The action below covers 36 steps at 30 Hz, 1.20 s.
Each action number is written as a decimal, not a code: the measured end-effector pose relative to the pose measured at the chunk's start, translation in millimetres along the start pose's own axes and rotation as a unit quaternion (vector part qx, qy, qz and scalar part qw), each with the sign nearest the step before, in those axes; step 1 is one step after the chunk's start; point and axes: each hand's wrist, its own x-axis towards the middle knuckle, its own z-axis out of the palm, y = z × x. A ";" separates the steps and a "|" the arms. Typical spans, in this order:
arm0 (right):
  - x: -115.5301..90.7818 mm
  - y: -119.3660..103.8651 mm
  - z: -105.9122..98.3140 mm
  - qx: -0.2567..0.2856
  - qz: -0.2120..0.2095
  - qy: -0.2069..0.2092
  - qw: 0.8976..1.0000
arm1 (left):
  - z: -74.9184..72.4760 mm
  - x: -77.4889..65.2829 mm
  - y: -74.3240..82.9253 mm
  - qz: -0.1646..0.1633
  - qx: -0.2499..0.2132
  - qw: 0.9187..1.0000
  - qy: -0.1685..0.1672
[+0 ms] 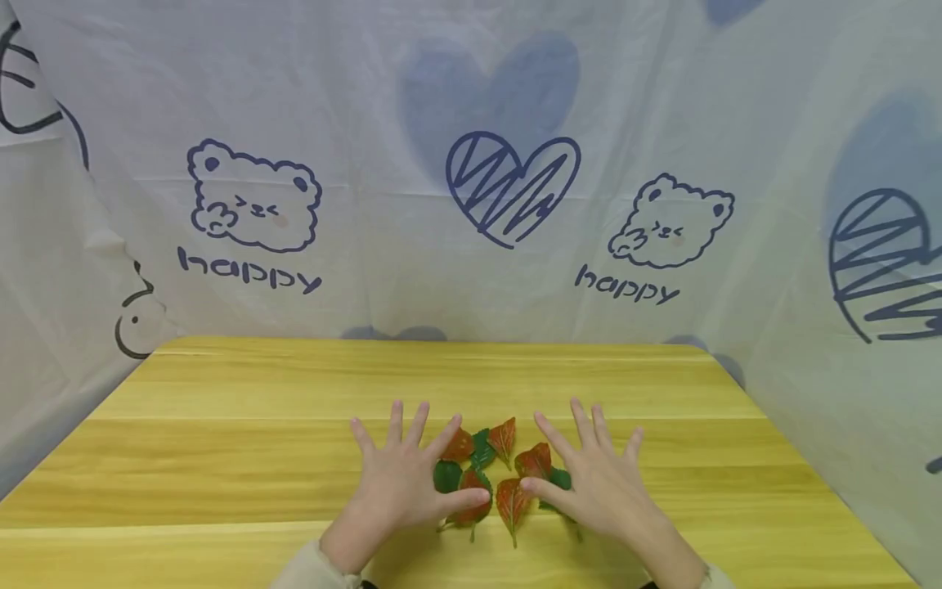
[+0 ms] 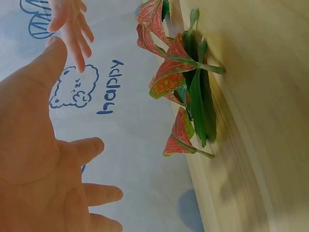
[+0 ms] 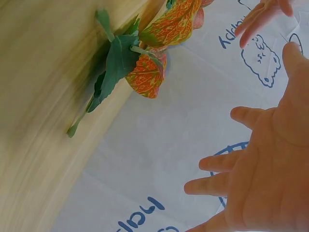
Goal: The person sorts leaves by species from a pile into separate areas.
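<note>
Several red and green artificial-looking leaves lie in a loose cluster on the table; one red leaf [image 1: 512, 501] is nearest the front, another red leaf [image 1: 504, 438] farther back, with a green leaf [image 1: 482, 450] beside it. My left hand [image 1: 403, 483] hovers at the cluster's left side, fingers spread, holding nothing. On the other side my right hand [image 1: 599, 483] is likewise spread and raised above the table, partly covering a green leaf [image 1: 561, 478]. In the left wrist view, red leaves [image 2: 176, 67] stand below the palm, apart from it. The right wrist view shows a green leaf [image 3: 118, 60] with its stem.
The wood-grain table [image 1: 243, 458] extends around the leaves on every side. Behind it hangs a pale cloth [image 1: 383, 270] printed with hearts, bears and the word happy, which also flanks the table at left and right.
</note>
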 end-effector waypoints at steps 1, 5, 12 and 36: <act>-0.2 0.2 -0.1 0.001 0.000 0.001 1.000 | 0.2 0.0 0.1 0.002 -0.001 1.000 0.002; -0.8 1.3 -0.7 0.014 -0.001 0.004 1.000 | 1.6 0.4 0.4 0.010 -0.007 1.000 0.011; -1.9 5.6 -0.2 0.064 0.008 -0.017 0.998 | 3.5 2.3 0.8 0.018 -0.027 0.999 0.022; -1.6 48.3 14.3 0.334 0.017 -0.098 0.937 | 12.7 12.5 4.5 0.090 -0.102 0.985 0.108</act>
